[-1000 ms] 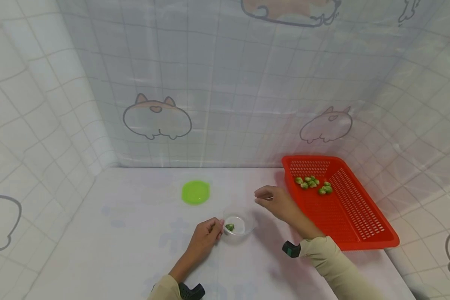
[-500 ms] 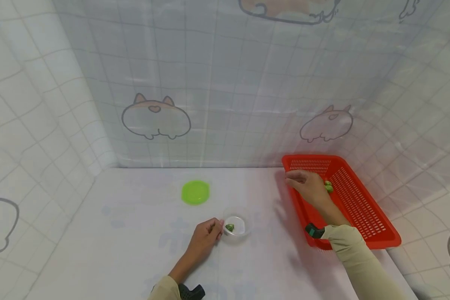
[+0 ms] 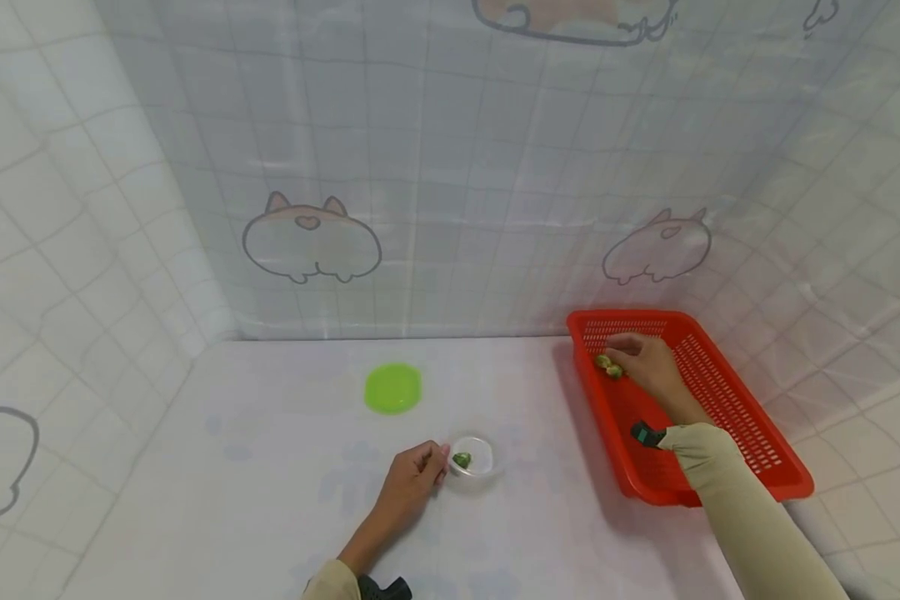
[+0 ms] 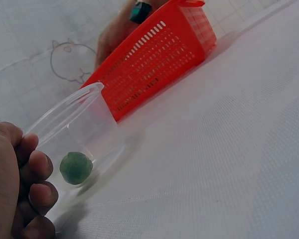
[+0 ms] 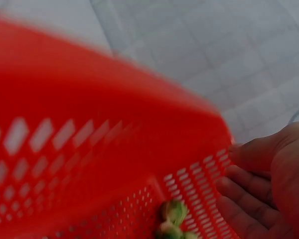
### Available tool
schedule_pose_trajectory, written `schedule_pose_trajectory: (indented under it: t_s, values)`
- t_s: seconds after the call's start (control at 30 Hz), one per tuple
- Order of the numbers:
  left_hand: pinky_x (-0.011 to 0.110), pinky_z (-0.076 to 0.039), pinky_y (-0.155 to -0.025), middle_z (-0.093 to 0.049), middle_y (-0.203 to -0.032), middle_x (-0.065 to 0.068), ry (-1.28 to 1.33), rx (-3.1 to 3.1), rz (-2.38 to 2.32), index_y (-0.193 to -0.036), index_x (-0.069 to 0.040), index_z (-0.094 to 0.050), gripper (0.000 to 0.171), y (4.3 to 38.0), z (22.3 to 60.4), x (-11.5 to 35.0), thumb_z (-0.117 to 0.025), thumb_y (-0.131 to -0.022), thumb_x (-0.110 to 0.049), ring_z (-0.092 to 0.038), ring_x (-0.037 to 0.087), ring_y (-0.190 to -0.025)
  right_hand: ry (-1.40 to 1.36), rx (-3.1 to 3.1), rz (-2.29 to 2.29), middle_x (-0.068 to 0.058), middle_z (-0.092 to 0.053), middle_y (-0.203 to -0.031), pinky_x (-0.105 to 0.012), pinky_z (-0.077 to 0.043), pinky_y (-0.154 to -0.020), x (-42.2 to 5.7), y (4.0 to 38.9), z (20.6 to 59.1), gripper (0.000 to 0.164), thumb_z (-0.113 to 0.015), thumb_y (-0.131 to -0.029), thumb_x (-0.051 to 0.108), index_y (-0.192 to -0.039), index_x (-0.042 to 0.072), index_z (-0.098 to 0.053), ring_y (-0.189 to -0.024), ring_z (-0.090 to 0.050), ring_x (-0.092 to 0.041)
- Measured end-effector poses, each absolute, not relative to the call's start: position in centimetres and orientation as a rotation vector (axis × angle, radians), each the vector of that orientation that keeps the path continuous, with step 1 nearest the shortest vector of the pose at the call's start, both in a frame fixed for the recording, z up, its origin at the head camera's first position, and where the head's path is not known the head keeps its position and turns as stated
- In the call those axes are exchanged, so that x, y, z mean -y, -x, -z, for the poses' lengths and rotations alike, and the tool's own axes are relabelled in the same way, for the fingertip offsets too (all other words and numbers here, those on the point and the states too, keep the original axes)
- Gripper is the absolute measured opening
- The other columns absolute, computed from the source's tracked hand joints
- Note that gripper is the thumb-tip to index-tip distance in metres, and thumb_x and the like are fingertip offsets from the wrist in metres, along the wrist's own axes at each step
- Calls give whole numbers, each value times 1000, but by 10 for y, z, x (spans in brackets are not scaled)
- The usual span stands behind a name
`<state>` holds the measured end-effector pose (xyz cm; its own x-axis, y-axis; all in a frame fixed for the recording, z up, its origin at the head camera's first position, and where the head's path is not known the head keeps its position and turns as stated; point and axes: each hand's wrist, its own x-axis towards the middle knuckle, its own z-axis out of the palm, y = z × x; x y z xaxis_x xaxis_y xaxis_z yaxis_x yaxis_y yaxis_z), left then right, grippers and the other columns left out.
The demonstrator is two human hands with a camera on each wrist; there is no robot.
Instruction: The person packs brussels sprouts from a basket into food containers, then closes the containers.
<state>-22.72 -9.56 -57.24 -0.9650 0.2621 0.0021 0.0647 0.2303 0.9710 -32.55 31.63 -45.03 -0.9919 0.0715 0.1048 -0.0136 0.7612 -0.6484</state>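
A small clear plastic bowl [image 3: 484,457] stands on the table with one green Brussels sprout [image 3: 461,460] lying inside it. The left hand [image 3: 411,477] pinches the bowl's near-left rim; the left wrist view shows its curled fingers against the bowl wall. Over at the right, the right hand [image 3: 651,368] is inside the red plastic basket [image 3: 609,437], with its fingers extended and nothing visible between them. Just below its fingertips lie several Brussels sprouts [image 3: 615,372], partly hidden by the hand. In the right wrist view the fingers are apart from the sprouts [image 5: 173,213].
A bright green lid [image 3: 393,388] lies flat on the table behind the bowl. The basket's raised slotted walls surround the sprouts. Patterned curtains [image 3: 420,183] close off the back and both sides of the white table [image 3: 270,467].
My right hand has moved right from beside the bowl, over the basket's rim and into the basket above the sprouts. The left hand stays at the bowl.
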Motion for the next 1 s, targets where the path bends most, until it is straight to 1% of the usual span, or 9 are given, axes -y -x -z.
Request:
schedule_pose_trajectory:
  t_s: [0.1, 0.2, 0.3, 0.47, 0.6, 0.7, 0.77, 0.83, 1.0]
  values:
    - [26, -43, -64, -58, -69, -3, -305, -2321, -1832, -83, -15, -64, 46, 228, 573, 95, -51, -101, -55, -51, 14, -65, 68, 2855, -1035, -23, -68, -121, -45, -52, -83, -322, 333, 456, 33, -67, -99, 22, -124, 1, -67, -111, -63, -40]
    - [26, -43, -64, -58, -69, -3, -299, -2310, -1828, -83, -15, -63, 46, 229, 574, 95, -50, -101, -55, -52, 14, -65, 65, 2873, -1024, -26, -67, -123, -50, -51, -86, -326, 339, 462, 34, -66, -99, 20, -126, -1, -66, -113, -62, -42]
    - [26, -42, -61, -58, -70, -3, -296, -2310, -1820, -83, -16, -63, 46, 228, 574, 94, -49, -101, -56, -51, 14, -65, 39, 2888, -1011, -27, -65, -124, -50, -51, -87, -331, 344, 470, 34, -66, -99, 17, -127, -3, -64, -114, -61, -43]
    - [25, -42, -60, -58, -70, -2, -279, -2313, -1818, -83, -17, -63, 45, 228, 573, 94, -50, -101, -56, -51, 13, -64, 1, 2912, -1023, -29, -63, -127, -51, -51, -88, -335, 352, 480, 39, -65, -99, 15, -130, -7, -60, -114, -61, -44]
    - [25, -42, -59, -58, -70, -2, -268, -2313, -1818, -82, -17, -62, 45, 229, 575, 95, -49, -102, -55, -50, 12, -64, -13, 2930, -980, -29, -64, -124, -50, -53, -85, -336, 359, 489, 41, -68, -97, 16, -130, -8, -60, -109, -64, -42]
    - [24, -41, -57, -58, -71, -1, -267, -2303, -1822, -82, -16, -62, 46, 228, 575, 94, -49, -102, -54, -49, 11, -63, -43, 2940, -930, -29, -67, -118, -46, -55, -78, -338, 362, 498, 39, -69, -96, 15, -127, -8, -62, -99, -68, -39]
    - [24, -41, -57, -58, -71, 0, -273, -2300, -1822, -82, -15, -62, 46, 228, 575, 94, -49, -102, -54, -49, 11, -63, -80, 2937, -890, -28, -69, -115, -46, -55, -77, -339, 364, 501, 37, -70, -95, 14, -125, -9, -63, -96, -69, -39]
    - [24, -41, -57, -58, -71, 1, -277, -2298, -1823, -81, -15, -62, 46, 228, 574, 93, -49, -102, -55, -49, 11, -63, -126, 2935, -842, -28, -69, -113, -48, -54, -79, -341, 367, 505, 34, -69, -96, 12, -123, -8, -65, -96, -68, -40]
    - [24, -42, -58, -58, -71, 1, -280, -2315, -1815, -82, -14, -62, 45, 230, 572, 92, -50, -102, -53, -49, 11, -63, -208, 2921, -727, -27, -69, -111, -57, -50, -87, -341, 374, 509, 29, -69, -94, 10, -118, -7, -68, -104, -65, -45]
